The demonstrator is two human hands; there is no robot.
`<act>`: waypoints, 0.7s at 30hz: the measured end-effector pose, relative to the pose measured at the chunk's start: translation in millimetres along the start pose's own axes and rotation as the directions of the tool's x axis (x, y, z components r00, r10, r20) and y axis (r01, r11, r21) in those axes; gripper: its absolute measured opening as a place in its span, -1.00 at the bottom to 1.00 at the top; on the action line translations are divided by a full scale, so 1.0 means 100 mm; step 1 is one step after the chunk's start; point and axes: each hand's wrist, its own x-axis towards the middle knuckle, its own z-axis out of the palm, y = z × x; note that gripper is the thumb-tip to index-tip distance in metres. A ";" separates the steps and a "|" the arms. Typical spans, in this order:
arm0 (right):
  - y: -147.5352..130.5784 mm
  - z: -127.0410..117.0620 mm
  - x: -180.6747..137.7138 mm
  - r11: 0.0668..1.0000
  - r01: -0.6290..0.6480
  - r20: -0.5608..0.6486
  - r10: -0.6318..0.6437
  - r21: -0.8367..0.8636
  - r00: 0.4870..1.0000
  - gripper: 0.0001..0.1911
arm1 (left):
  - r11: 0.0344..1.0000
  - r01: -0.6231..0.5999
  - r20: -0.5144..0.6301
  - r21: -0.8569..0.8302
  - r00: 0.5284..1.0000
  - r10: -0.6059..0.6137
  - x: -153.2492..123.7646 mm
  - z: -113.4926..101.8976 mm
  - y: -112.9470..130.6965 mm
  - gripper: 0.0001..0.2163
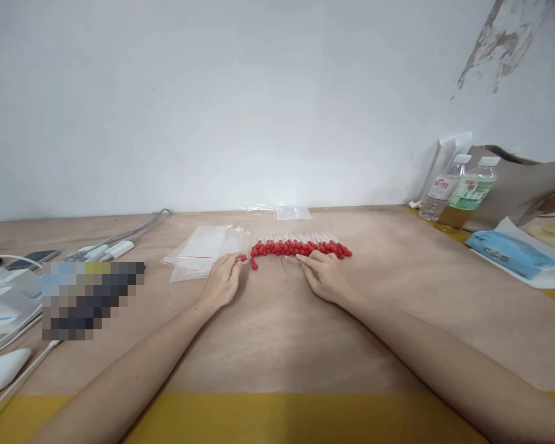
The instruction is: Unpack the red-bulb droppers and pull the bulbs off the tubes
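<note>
A row of thin white sticks with rounded red tips (300,248) lies on the table ahead of me, the red ends toward me. One loose red-tipped stick (254,264) sits just in front of the row's left end. My left hand (222,279) is closed in a pinch left of the row, with a red tip showing at its fingertips. Close to the row's near side, my right hand (324,275) pinches a thin pale stick (291,258), whose far end I cannot make out. Clear zip bags (203,243) lie in an overlapping stack beyond my left hand.
Another clear bag (292,213) lies by the wall. At left are cables, a white mouse (4,370), a power strip (12,302) and a pixelated object (90,300). Two bottles (469,191), a grey bag (513,185) and a blue tissue pack (518,251) stand or lie at right.
</note>
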 end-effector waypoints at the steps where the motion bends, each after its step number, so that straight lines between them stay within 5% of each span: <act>1: -0.03 0.01 0.01 1.000 -0.016 0.027 0.015 0.001 1.000 -0.69 | 0.999 0.020 -0.004 0.047 1.000 -0.020 0.02 0.01 0.00 -0.73; 9: -0.17 0.06 0.07 0.999 -0.043 0.132 0.042 0.005 0.990 -0.82 | 0.948 0.007 0.030 0.317 0.999 -0.018 0.13 0.10 0.00 -0.82; 21: -0.22 0.03 0.05 0.993 -0.045 0.293 0.012 0.105 0.956 -0.47 | 0.999 -0.041 0.114 0.036 0.993 0.037 0.02 0.04 -0.08 -0.66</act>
